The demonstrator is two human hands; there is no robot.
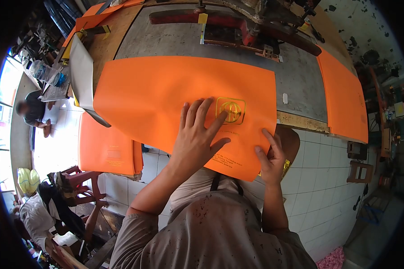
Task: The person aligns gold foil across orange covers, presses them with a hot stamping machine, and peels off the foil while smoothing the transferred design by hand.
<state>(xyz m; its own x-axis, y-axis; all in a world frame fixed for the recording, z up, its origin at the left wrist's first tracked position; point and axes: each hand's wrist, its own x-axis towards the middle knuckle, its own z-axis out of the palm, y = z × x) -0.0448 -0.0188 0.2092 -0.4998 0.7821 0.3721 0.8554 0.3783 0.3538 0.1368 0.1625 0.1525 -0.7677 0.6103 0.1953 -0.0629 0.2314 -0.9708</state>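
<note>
A large orange paper sheet point(139, 89) lies across the front of the worktable and hangs over its near edge toward my lap. It bears a gold printed emblem point(231, 111), with lines of small gold text below. My left hand point(195, 130) rests on the sheet with fingers spread, the index fingertip touching the emblem. At the sheet's lower right edge, my right hand point(271, 159) grips it between thumb and fingers.
A red metal press frame point(188, 17) stands over the grey table plate point(300, 89). Orange sheets point(345, 98) lie at the right, and a printed orange stack point(105, 141) at the left. One person point(33, 107) sits by the doorway; another point(40, 215) is lower left.
</note>
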